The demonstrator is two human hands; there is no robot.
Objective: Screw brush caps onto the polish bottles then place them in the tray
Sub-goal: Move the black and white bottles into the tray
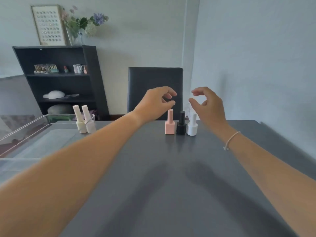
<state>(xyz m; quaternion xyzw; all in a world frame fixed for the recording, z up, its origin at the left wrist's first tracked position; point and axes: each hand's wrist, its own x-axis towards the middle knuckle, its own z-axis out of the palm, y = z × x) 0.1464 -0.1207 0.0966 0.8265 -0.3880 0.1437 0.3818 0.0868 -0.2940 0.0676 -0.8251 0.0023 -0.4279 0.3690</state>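
Three capped polish bottles stand in a row near the far edge of the grey table: a pink bottle (pixel 170 124), a black bottle (pixel 181 124) and a white bottle (pixel 192 126). My left hand (pixel 158 101) hovers just above the pink bottle's cap, fingers curled and apart, holding nothing. My right hand (pixel 207 104) hovers above and beside the white bottle, fingers apart and empty. A clear tray (pixel 42 120) sits at the table's left, with a cream bottle (pixel 80 120) and a pale pink bottle (pixel 89 120) standing in its far right corner.
A dark chair (pixel 154 82) stands behind the table's far edge. A black shelf unit (pixel 59 77) with small items is at the back left, with a framed picture and a vase of flowers on top. A wall runs along the right.
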